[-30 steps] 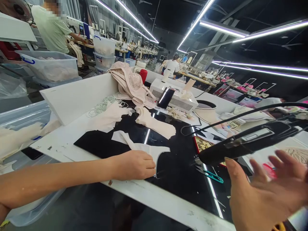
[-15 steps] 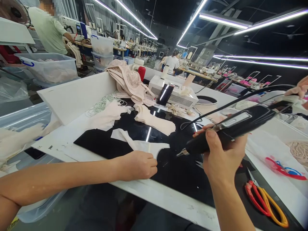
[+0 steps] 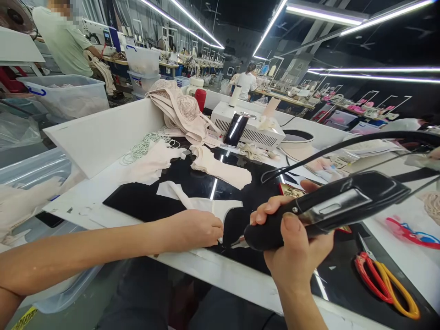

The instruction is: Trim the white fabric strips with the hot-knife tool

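Note:
My left hand (image 3: 192, 230) is closed in a pinch at the near edge of a white fabric piece (image 3: 202, 205), which lies on a black glossy board (image 3: 137, 204). My right hand (image 3: 299, 247) is wrapped round a black corded hand tool (image 3: 347, 206) with a pointed metal tip (image 3: 239, 243). The tip points left and down, a little to the right of my left fingers and the fabric's edge. Whether it touches the board I cannot tell. Farther back on the board is a beige stack of cut fabric pieces (image 3: 223, 168).
Scissors (image 3: 387, 284) with red and orange handles lie at the right. Pale fabric (image 3: 147, 162), green cord (image 3: 147, 146), a black cylinder (image 3: 236, 129) and a white vented box (image 3: 247, 123) stand behind. The tool's cable (image 3: 343, 149) arches across the right. Other people work farther off.
My right hand has brought the black corded hand tool left and down, its tip now close to my left fingers. The left hand keeps its pinch on the white fabric piece.

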The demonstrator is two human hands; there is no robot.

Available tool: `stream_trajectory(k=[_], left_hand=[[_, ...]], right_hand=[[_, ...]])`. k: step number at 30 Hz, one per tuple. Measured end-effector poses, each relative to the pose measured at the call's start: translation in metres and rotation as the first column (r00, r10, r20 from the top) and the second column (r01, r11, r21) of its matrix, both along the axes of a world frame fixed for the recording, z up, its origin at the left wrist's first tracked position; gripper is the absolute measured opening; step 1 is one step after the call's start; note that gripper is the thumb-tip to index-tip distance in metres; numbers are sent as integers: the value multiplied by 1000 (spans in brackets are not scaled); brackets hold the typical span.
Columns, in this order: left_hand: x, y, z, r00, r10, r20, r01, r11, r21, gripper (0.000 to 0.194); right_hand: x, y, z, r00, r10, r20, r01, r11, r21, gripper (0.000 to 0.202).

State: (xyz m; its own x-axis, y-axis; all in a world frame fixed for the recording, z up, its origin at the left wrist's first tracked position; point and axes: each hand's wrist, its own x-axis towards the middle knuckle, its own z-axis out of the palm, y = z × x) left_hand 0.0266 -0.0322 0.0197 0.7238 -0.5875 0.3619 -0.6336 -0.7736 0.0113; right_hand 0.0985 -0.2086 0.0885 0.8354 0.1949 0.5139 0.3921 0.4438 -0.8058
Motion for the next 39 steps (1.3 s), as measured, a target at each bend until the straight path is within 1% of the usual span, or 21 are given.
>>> stream_trajectory(k=[2, 4, 6, 7, 9, 11, 12, 14, 15, 17, 19, 23, 27, 31, 34, 39], left_hand=[[-3, -1, 4, 1000, -12, 24, 11, 999, 46, 7], [-5, -3, 6, 998, -22, 57, 14, 992, 123, 12], [-6, -6, 5, 997, -18, 77, 4, 983, 181, 15], [-6, -7, 4, 997, -10, 77, -5, 982, 187, 16], [-5, -9, 1, 998, 11, 57, -19, 991, 132, 17], [-3, -9, -1, 999, 49, -9, -49, 999, -18, 16], [-2, -9, -2, 996, 69, -59, -75, 991, -112, 14], [0, -9, -3, 979, 95, -180, -143, 950, -279, 11], [0, -8, -2, 968, 100, -232, -176, 926, -335, 11], [1, -8, -1, 949, 101, -300, -220, 892, -395, 12], [1, -7, 1, 939, 101, -329, -240, 878, -414, 13], [0, -8, 2, 931, 102, -350, -252, 874, -415, 13], [-1, -9, 3, 932, 95, -349, -246, 873, -420, 14], [0, -7, 3, 938, 77, -339, -229, 869, -437, 13], [2, -4, 2, 941, 69, -332, -216, 877, -429, 12], [5, -4, 1, 932, 114, -344, -253, 884, -393, 7]], right_hand=[[-2, 2, -1, 1000, -3, -13, 3, 1000, 12, 52], [-3, 3, -2, 1000, -9, -24, 9, 1000, 17, 52], [-4, 4, -4, 1000, -10, -21, 10, 1000, 21, 52], [-5, 4, -5, 1000, -9, -17, 9, 1000, 24, 52], [-7, 5, -8, 1000, -7, -12, 7, 1000, 25, 52], [-8, 6, -9, 1000, -18, -10, 19, 999, 26, 52], [-8, 7, -9, 1000, -28, -7, 28, 999, 30, 52], [-8, 9, -8, 999, -53, 3, 52, 997, 48, 51], [-8, 10, -7, 998, -63, 9, 63, 996, 62, 50], [-6, 12, -7, 997, -68, 18, 67, 994, 89, 50], [-5, 15, -7, 998, -61, 21, 58, 992, 110, 49], [-3, 18, -9, 998, -55, 21, 52, 992, 116, 50], [-4, 18, -10, 997, -79, 19, 77, 993, 85, 50], [-5, 18, -9, 997, -75, 28, 73, 995, 62, 50], [-5, 17, -10, 997, -75, 31, 73, 996, 58, 51], [-8, 16, -10, 997, -68, 33, 66, 996, 65, 50]])
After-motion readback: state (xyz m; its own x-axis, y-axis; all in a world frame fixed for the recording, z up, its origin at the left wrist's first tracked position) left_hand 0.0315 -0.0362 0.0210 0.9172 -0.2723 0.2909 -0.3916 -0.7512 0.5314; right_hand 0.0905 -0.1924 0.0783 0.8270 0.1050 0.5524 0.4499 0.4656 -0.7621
